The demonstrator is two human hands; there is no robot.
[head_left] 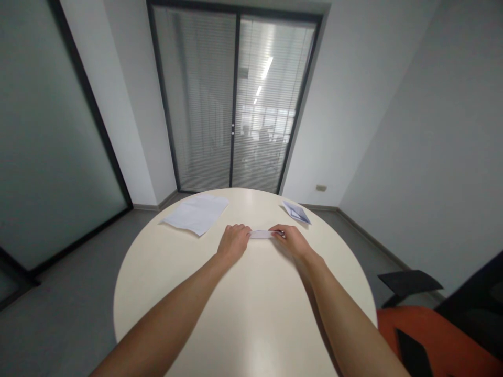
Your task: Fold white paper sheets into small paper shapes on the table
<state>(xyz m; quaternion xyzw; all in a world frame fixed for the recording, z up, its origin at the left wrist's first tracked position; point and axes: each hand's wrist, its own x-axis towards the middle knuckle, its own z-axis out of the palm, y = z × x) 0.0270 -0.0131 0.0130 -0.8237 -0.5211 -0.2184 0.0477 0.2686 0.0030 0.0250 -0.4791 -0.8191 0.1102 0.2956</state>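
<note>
Both arms reach out over a round cream table (251,298). Between my hands stretches a narrow strip of folded white paper (261,234). My left hand (234,242) is closed on its left end, fingers curled over it. At the other end, my right hand (290,239) pinches the paper between thumb and fingers. Part of each end is hidden by the fingers. Beyond my left hand lies a white sheet of paper (196,212), slightly creased. A folded paper piece with a blue-grey print (296,212) rests past my right hand.
At the lower right stands a chair with an orange seat (428,335) and a black armrest (411,283), close to the table's edge. Behind the table is a glass door with blinds (196,104). A frosted glass panel (47,131) rises on the left.
</note>
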